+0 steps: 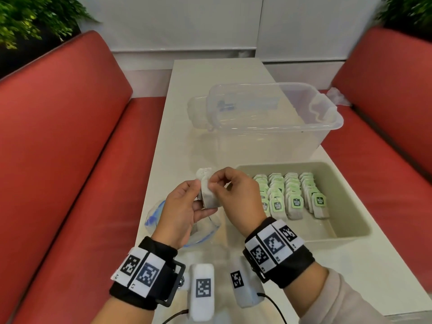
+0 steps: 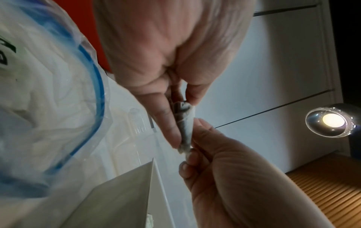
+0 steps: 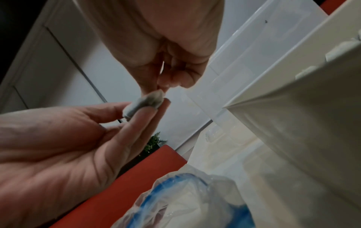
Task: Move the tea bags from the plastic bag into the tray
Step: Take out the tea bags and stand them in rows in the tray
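Note:
Both hands hold one grey-white tea bag [image 1: 209, 196] just above the white table. My left hand [image 1: 198, 198] grips its lower part between thumb and fingers. My right hand [image 1: 216, 183] pinches its upper edge. The left wrist view shows the tea bag [image 2: 185, 128] edge-on between the left fingers [image 2: 166, 120] and the right hand's fingertips [image 2: 195, 154]. In the right wrist view the tea bag [image 3: 144, 102] lies on the left hand's fingertips. The clear plastic bag [image 1: 205, 230] with a blue strip lies under my left hand. The beige tray [image 1: 346, 206] at the right holds rows of green-tagged tea bags [image 1: 295, 202].
A clear plastic tub [image 1: 268, 118] stands behind the tray on the narrow table [image 1: 210, 76]. Red benches [image 1: 70, 136] run along both sides. Two white marker blocks [image 1: 202, 291] with cables lie near the front edge. Crumpled plastic [image 1: 336, 95] sits on the right bench.

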